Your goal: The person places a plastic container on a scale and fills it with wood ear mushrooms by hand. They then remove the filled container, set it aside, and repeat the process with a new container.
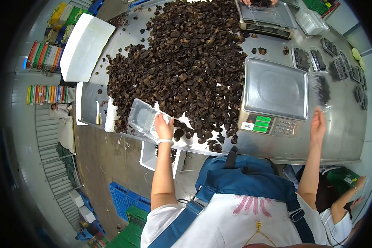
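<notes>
My left hand (164,127) grips a clear plastic tray (144,118), tilted over the near edge of a large pile of dark dried mushrooms or wood ear fungus (186,58); the exact kind is hard to make out. Nothing shows inside the tray. On the right, my right hand (318,126) reaches over the metal table with its fingers stretched out. Just beyond the fingertips is a motion-blurred clear pack (319,90) with dark contents. Between my hands stands a digital scale (275,89) with a bare steel pan and lit green displays.
Filled clear packs (301,60) lie on the table's (339,136) right side. Another person's hands (258,2) are over a second scale (268,18). Stacked clear trays (311,21) stand behind. A white foam box (87,47) and a small knife-like tool (98,113) are at left.
</notes>
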The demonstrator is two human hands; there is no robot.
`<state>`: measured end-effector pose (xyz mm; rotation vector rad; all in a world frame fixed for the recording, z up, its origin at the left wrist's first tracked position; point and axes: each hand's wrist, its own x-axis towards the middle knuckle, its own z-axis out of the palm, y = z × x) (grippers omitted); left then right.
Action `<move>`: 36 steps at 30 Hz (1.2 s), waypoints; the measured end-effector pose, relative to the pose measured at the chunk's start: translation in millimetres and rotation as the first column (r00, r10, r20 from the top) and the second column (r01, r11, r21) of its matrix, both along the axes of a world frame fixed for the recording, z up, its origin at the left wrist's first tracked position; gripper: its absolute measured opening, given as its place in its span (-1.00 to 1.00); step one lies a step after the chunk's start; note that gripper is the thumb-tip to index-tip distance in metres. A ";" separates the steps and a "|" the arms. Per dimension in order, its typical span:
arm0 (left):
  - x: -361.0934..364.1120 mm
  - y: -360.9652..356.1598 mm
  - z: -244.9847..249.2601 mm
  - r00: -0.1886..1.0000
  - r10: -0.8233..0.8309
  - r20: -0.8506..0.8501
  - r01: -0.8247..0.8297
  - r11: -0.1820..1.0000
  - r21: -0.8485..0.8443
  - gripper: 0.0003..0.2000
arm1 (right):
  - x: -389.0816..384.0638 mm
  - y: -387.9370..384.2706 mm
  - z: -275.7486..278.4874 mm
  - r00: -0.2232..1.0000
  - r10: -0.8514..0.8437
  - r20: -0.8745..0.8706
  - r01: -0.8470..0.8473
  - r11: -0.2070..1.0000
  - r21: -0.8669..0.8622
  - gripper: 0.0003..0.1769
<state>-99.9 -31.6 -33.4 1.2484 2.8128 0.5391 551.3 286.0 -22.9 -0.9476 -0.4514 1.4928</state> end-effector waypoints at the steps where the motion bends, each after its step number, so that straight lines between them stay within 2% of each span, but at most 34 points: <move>1: -8.7 -23.9 1.0 0.999 0.044 0.025 -0.037 0.972 -0.231 -0.33 | 1.5 10.7 26.4 0.990 -0.068 -0.121 0.068 0.998 -0.001 -0.66; 2: -13.0 -41.3 4.4 0.992 0.075 0.102 -0.025 0.905 -0.425 -0.41 | -3.4 19.2 45.2 0.962 -0.130 -0.241 0.132 0.991 -0.008 -0.62; 3: -18.7 -57.4 -8.5 0.988 0.087 0.131 -0.001 0.836 -0.548 -0.60 | -15.2 24.1 50.1 0.979 -0.046 -0.197 0.054 0.998 0.037 -0.59; 5: -17.4 -74.6 -11.3 0.995 0.010 0.103 0.039 0.883 -0.468 -0.76 | -42.9 26.0 55.8 0.988 0.117 -0.099 -0.107 0.988 0.109 -0.53; 6: -17.8 -72.5 -9.2 0.996 0.028 0.085 0.015 0.887 -0.461 -0.79 | -59.6 23.8 46.8 0.942 0.297 -0.156 -0.283 0.953 0.105 -0.57; 8: -14.7 -67.0 -4.0 0.996 0.070 0.059 -0.036 0.894 -0.446 -0.86 | -129.9 -0.8 49.4 0.889 0.437 0.138 -0.449 0.891 0.065 -0.58; 10: -15.5 -75.1 -8.1 0.997 0.051 0.052 -0.035 0.962 -0.272 -0.88 | -203.2 -36.6 58.2 0.694 0.551 0.463 -0.567 0.815 -0.120 -0.59; 11: -17.1 -77.8 -9.1 0.998 0.039 0.044 -0.030 0.983 -0.181 -0.88 | -231.5 -52.9 58.8 0.557 0.627 0.544 -0.675 0.723 -0.143 -0.60; 12: -14.2 -77.3 -5.5 0.997 0.080 0.020 -0.080 0.996 -0.042 -0.68 | -257.4 -71.6 55.6 0.460 0.666 0.587 -0.755 0.641 -0.135 -0.63; 13: -10.3 -75.4 1.7 0.992 0.124 0.019 -0.125 0.992 0.031 -0.65 | -281.2 -91.4 56.1 0.360 0.689 0.628 -0.823 0.552 -0.134 -0.66; 15: 1.7 -67.0 26.1 0.977 0.212 0.025 -0.213 0.961 0.174 -0.60 | -326.1 -123.9 97.9 0.026 0.505 0.863 -0.946 0.292 -0.143 -0.70; 16: 12.1 -53.9 45.2 0.982 0.183 -0.039 -0.166 0.946 0.279 -0.68 | -341.7 -135.6 98.5 0.125 0.203 0.971 -0.979 0.184 0.088 -0.69; 17: 16.5 -42.3 53.4 0.982 0.103 -0.158 -0.046 0.944 0.326 -0.74 | -355.4 -146.3 97.7 0.267 -0.099 0.959 -0.963 0.005 0.268 -0.69; 19: 40.2 -4.8 77.7 0.972 -0.069 -0.223 0.129 0.955 0.268 -0.81 | -382.0 -160.8 139.2 0.392 -0.318 0.863 -0.917 -0.212 0.339 -0.68; 20: 54.6 9.5 81.1 0.969 -0.170 -0.182 0.214 0.941 0.262 -0.85 | -394.2 -168.2 142.8 0.450 -0.440 0.777 -0.893 -0.218 0.394 -0.65; 23: 90.9 46.0 99.1 0.903 -0.398 -0.162 0.428 0.867 0.256 -0.81 | -419.9 -154.0 140.6 0.199 -0.635 0.746 -0.973 -0.040 0.226 -0.67; 24: 97.4 58.6 112.3 0.854 -0.445 -0.270 0.513 0.807 0.293 -0.76 | -420.8 -139.3 118.3 0.098 -0.558 0.824 -0.991 0.019 0.131 -0.73; 25: 98.3 67.3 124.6 0.794 -0.475 -0.379 0.593 0.740 0.316 -0.70 | -417.3 -125.7 120.4 0.091 -0.446 0.891 -0.990 0.053 0.128 -0.84; 26: 92.4 67.9 130.5 0.772 -0.478 -0.418 0.612 0.736 0.289 -0.64 | -412.4 -119.1 120.5 0.117 -0.292 0.949 -0.987 0.075 0.145 -0.86; 27: 84.4 66.3 114.9 0.800 -0.369 -0.472 0.545 0.777 0.316 -0.48 | -407.2 -113.8 120.3 0.144 -0.126 0.982 -0.983 0.096 0.156 -0.87; 28: 79.3 70.6 119.6 0.922 -0.254 -0.291 0.362 0.831 0.422 -0.40 | -399.1 -107.1 124.1 0.147 -0.019 0.989 -0.986 0.076 0.148 -0.87; 29: 73.6 76.7 124.2 0.988 -0.130 -0.087 0.156 0.858 0.489 -0.31 | -388.4 -100.7 130.5 0.144 0.089 0.986 -0.989 0.057 0.139 -0.87; 30: 60.4 80.1 106.3 0.985 -0.141 0.102 0.060 0.824 0.564 -0.08 | -379.9 -97.6 133.6 0.136 0.196 0.971 -0.991 0.037 0.131 -0.87; 31: 49.5 86.9 95.3 0.972 -0.149 0.184 0.013 0.809 0.588 -0.27 | -374.0 -97.6 133.4 0.145 0.221 0.964 -0.988 -0.013 0.151 -0.86; 33: 32.0 77.7 54.7 0.765 -0.240 0.598 0.008 0.931 0.364 -0.52 | -362.6 -103.3 134.1 0.158 0.270 0.950 -0.974 -0.115 0.195 -0.85; 36: 21.2 64.1 28.7 0.786 -0.107 0.608 -0.169 0.910 0.378 -0.73 | -342.7 -110.9 157.4 0.189 -0.003 0.982 -0.981 -0.036 0.188 -0.83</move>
